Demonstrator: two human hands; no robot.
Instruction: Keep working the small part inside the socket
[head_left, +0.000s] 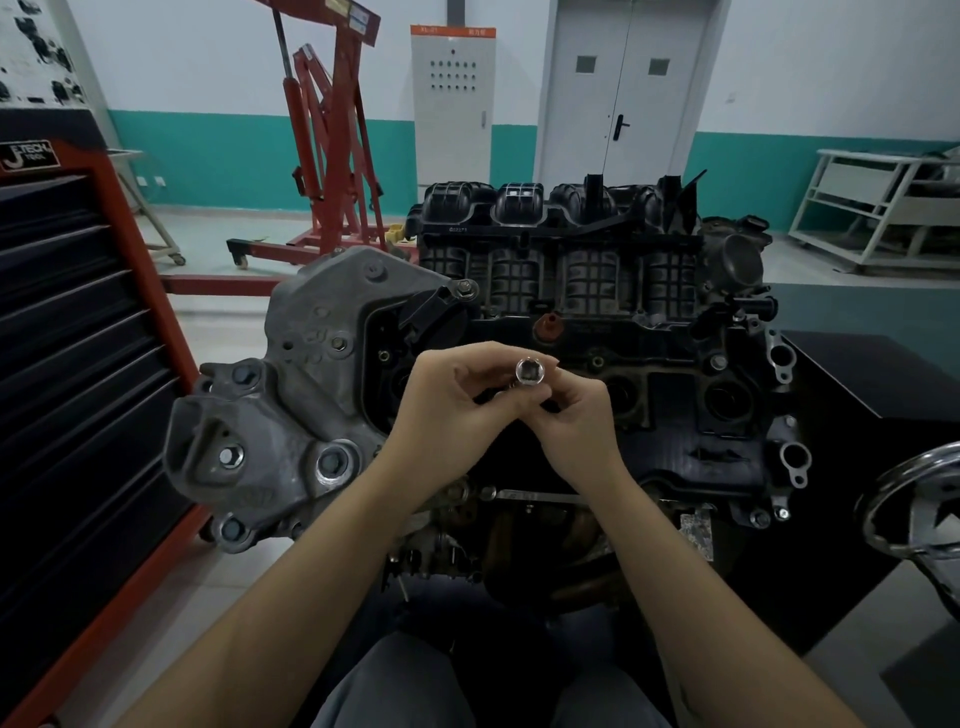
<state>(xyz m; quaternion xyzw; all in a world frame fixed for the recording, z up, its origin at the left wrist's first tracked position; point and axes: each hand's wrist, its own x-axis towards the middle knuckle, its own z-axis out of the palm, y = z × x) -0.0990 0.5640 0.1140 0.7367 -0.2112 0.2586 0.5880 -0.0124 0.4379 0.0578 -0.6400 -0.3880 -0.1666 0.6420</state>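
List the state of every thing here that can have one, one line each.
socket: held up over the engine, square drive hole facing the camera
left hand: fingers curled, pinching the socket
right hand: fingers curled, pinching the socket
engine: partly stripped, top ports open
tool cabinet: drawers closed
double door: closed
engine hoist: parked on the floor, carrying nothing
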